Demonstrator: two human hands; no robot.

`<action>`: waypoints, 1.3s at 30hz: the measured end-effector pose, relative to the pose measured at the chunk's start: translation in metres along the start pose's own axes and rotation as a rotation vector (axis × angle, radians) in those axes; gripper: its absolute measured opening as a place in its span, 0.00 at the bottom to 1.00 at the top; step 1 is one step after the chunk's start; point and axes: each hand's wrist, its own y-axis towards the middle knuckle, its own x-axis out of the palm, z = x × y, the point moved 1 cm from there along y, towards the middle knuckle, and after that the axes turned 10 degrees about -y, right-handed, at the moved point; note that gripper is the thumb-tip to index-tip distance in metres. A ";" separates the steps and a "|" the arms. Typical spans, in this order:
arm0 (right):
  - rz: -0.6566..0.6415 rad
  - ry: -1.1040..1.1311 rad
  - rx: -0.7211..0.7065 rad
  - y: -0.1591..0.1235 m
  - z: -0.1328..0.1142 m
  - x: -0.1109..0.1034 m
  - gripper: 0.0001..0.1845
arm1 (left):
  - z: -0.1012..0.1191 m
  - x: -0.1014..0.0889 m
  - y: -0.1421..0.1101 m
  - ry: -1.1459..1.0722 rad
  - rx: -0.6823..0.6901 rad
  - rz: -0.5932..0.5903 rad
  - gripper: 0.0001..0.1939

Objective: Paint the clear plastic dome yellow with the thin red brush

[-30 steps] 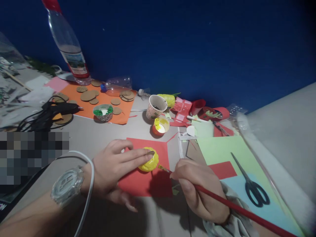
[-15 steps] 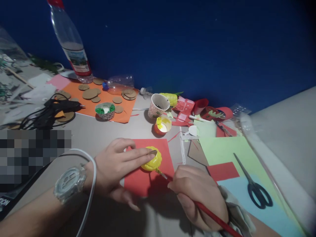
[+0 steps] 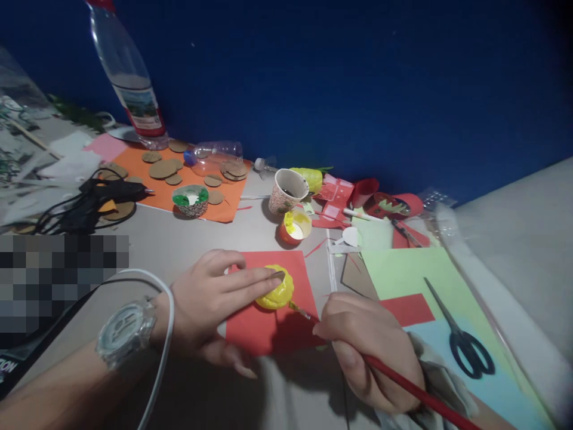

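Observation:
My left hand (image 3: 224,289) lies over a red sheet of paper (image 3: 298,266), fingers stretched out and thumb apart. Its fingertips rest on top of a small, glossy yellow scalloped piece (image 3: 283,294), steadying it against the sheet. In my closed right hand (image 3: 373,352) is a red-handled paintbrush (image 3: 403,384). The brush's yellow-stained bristles are at the lower right rim of the yellow piece; whether they touch it I cannot tell. A small cup of yellow paint (image 3: 293,230) stands just beyond the sheet.
A paper cup with dark liquid (image 3: 289,192) stands behind the paint cup. Left are a cup with green paint (image 3: 191,201), cardboard discs (image 3: 163,169), a glue gun (image 3: 111,191) and a tall bottle (image 3: 134,89). Scissors (image 3: 465,343) lie right. A white cable (image 3: 168,340) crosses my left wrist.
My right hand has moved slightly right and up with the paintbrush, and the bristles have shifted right along the yellow piece's rim. My left hand stays in place.

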 end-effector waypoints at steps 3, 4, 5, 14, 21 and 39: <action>-0.018 0.075 -0.003 0.001 0.001 0.001 0.14 | 0.000 -0.001 0.000 0.001 -0.007 -0.006 0.46; -0.025 0.076 0.009 0.001 0.002 0.001 0.13 | 0.000 -0.001 0.000 0.003 -0.005 -0.010 0.46; -0.027 0.068 0.024 0.001 0.003 0.001 0.13 | 0.000 -0.001 0.001 0.007 -0.001 -0.013 0.46; 0.069 0.131 0.151 -0.007 0.015 0.000 0.10 | 0.002 0.000 0.002 0.024 0.002 0.033 0.43; 0.019 0.040 0.284 -0.007 0.019 -0.001 0.12 | 0.003 0.001 0.003 0.064 0.011 0.022 0.44; 0.187 0.221 0.550 -0.017 0.033 0.001 0.13 | 0.002 -0.018 0.006 -0.272 -0.054 0.232 0.41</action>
